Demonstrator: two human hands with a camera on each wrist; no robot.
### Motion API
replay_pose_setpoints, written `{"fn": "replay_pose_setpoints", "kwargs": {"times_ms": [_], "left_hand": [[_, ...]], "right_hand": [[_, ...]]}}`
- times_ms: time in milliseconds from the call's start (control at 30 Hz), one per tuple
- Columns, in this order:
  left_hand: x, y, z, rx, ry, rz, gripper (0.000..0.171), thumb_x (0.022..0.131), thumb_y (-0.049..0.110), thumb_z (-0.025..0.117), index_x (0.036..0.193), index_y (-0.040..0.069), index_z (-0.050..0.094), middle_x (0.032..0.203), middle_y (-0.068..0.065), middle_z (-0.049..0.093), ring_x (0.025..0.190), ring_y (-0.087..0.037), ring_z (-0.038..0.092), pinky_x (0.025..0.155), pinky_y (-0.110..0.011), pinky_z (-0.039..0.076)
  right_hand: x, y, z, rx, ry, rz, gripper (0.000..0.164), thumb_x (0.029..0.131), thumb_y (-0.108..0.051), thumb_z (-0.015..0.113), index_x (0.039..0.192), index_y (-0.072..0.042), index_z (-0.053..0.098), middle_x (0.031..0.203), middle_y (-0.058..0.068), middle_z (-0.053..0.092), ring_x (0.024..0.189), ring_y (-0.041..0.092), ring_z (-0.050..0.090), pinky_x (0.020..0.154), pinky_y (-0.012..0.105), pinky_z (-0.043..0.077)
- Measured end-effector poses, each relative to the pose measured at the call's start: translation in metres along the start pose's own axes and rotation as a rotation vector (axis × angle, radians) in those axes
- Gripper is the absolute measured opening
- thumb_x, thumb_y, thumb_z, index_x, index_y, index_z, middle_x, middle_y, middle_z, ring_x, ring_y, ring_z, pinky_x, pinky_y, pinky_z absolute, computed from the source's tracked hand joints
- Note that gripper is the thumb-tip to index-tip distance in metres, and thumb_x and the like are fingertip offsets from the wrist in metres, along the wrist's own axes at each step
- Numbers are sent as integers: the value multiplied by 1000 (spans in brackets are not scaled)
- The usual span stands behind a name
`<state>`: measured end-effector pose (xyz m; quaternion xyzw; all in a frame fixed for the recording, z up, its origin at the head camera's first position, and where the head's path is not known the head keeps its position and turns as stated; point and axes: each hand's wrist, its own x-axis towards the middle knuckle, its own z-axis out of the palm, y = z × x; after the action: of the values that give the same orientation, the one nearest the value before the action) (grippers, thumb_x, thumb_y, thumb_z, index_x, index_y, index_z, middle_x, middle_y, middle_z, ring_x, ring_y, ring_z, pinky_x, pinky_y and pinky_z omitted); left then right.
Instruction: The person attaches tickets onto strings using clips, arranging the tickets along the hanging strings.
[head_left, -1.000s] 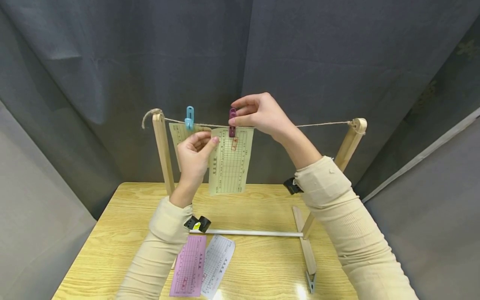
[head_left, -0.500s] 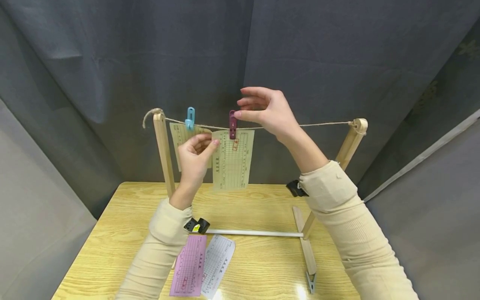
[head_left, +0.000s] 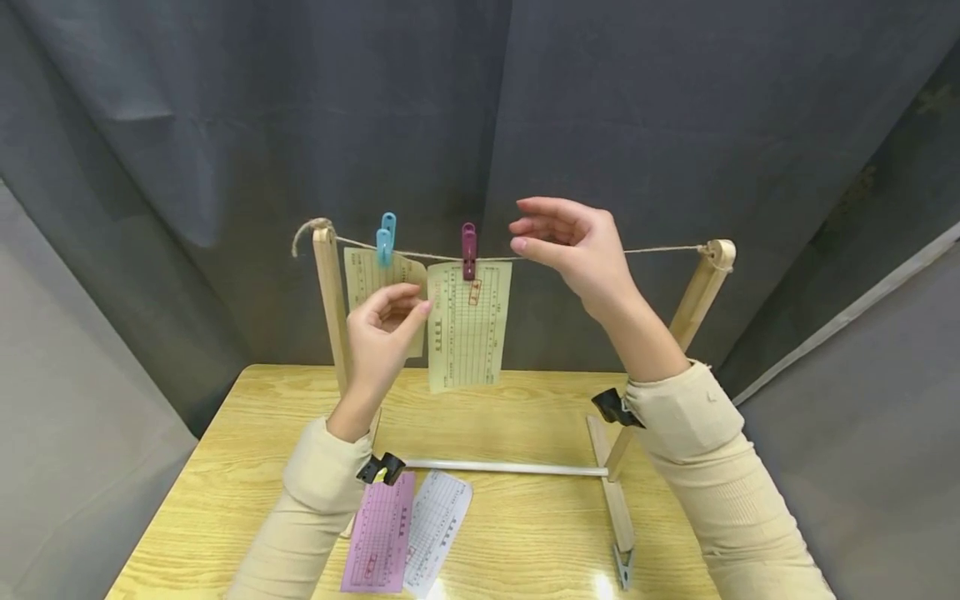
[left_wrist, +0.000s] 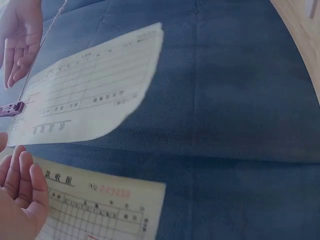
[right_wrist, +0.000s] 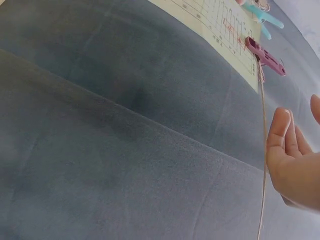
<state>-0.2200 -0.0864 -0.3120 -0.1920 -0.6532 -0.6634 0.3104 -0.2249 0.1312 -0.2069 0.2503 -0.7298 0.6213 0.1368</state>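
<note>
- A pale yellow printed paper slip (head_left: 468, 325) is hung from a thin twine string (head_left: 660, 248) by a small maroon plastic clothes peg (head_left: 468, 249); the string is stretched between two light wooden posts (head_left: 331, 308) of a frame set on the yellow wood-grain bench (head_left: 525, 525).
- The right hand (head_left: 573, 246) is held just to the right of the maroon peg, at string height, apart from peg and slip; its fingers are loosely extended and nothing is grasped.
- The left hand (head_left: 382, 333) is raised just left of the hanging slip, near its left edge; its fingers are relaxed and slightly bent, and nothing is seen to be grasped.
- Behind the left hand, a second pale yellow slip (head_left: 367, 279) is pinned to the string by a light blue plastic peg (head_left: 386, 238).
- On the bench, below the left forearm, a pink printed slip (head_left: 378, 533) and a white printed slip (head_left: 438, 529) are laid side by side, overlapping.
</note>
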Motion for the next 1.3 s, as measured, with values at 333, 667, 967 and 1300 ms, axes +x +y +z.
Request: {"fn": "replay_pose_setpoints", "kwargs": {"times_ms": [333,667,967,1300], "left_hand": [[-14,0,-15,48,-38,27,20,77,-4,67,96,-12,62,82,-24,63,71,-6,59,66,-19,48],[-26,0,-24,61,-76,93,20,76,-8,65,94,-14,60,78,-22,63,69,-5,59,65,-19,49],[-40,14,-30,97,-155,204,21,69,-20,62,90,-17,59,72,-25,61,67,-6,58,62,-18,48],[-73,1,-46,185,-346,219,30,65,-21,66,92,-12,60,70,-16,63,61,-15,58,56,-27,50]], "right_hand": [[-24,12,-12,60,-35,-20,32,78,3,67,110,0,63,90,-1,67,83,14,62,74,23,50],[-50,21,-24,52,-67,-37,32,78,7,65,107,-7,65,92,1,68,84,15,63,74,24,51],[-78,38,-34,-12,-99,-54,30,78,11,63,106,-1,64,92,1,68,83,15,63,71,23,51],[-116,77,-43,-42,-178,-64,28,77,13,63,104,10,60,93,0,67,82,13,63,68,22,51]]}}
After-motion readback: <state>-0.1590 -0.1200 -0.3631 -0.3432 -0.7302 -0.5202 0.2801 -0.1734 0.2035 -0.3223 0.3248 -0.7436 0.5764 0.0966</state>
